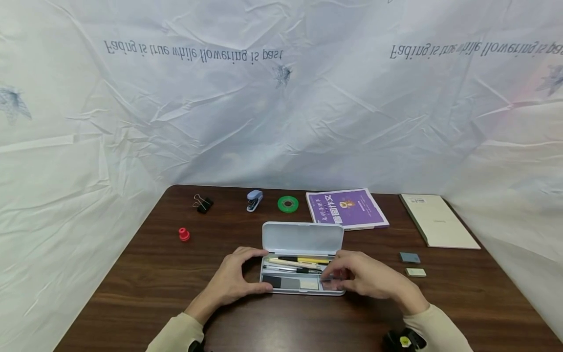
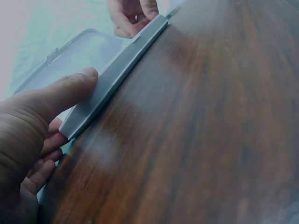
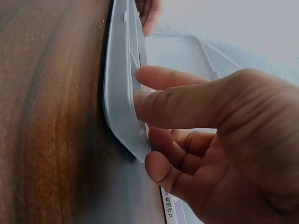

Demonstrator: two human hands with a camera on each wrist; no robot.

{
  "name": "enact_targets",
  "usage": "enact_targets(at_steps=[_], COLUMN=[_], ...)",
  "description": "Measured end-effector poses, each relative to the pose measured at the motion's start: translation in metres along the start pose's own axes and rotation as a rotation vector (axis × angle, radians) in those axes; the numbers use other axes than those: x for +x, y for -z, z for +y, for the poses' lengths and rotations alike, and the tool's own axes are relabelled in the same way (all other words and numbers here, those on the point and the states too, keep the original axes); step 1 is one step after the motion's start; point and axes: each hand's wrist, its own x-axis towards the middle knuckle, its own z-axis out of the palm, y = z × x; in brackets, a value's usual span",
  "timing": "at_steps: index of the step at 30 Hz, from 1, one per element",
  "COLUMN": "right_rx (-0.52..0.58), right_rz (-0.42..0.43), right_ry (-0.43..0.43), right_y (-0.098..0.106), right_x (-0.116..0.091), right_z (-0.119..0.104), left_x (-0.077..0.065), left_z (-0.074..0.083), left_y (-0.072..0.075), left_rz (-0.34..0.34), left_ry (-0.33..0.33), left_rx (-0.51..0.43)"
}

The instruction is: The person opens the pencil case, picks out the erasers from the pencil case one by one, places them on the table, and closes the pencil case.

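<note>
A white pencil case lies on the table with its lid raised. Inside are a yellow pencil, several pens, and dark, grey and white blocks in the front compartment. My left hand grips the case's left end, thumb on the front wall and fingers round the back. At the right end, the fingers of my right hand dip into the front compartment. In the right wrist view, its thumb reaches over the rim; whether anything lies between the fingertips is hidden.
Right of the case lie a blue-grey block, a white block and a cream notebook. Behind it are a purple book, a green tape roll and a blue stapler. A binder clip and red piece sit left.
</note>
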Motion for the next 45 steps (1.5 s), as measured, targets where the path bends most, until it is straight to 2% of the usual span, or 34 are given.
enact_targets(at_steps=[11,23,32,38,45], right_rx=[-0.025,0.019,0.100,0.081,0.125], right_rz=[-0.043,-0.047,-0.062,-0.062,-0.068], right_ry=[-0.037,-0.051,-0.018,-0.045,-0.004], right_y=[0.0002,0.0015,0.0016,0.0028,0.0039], right_x=[0.0051,0.0045,0.0040,0.0024,0.0019], right_z=[-0.0011,0.0016,0.0028,0.0031,0.0038], left_x=[0.0007,0.0003,0.0007,0.0011,0.0013], left_z=[0.0005,0.0016,0.0013,0.0011,0.0007], left_y=[0.0011,0.0011,0.0015,0.0010,0.0006], left_rz=[0.000,-0.007,-0.005,-0.006,-0.008], left_ry=[0.003,0.013,0.003,-0.008,-0.002], left_rx=[-0.015,-0.013,-0.006,-0.003,-0.005])
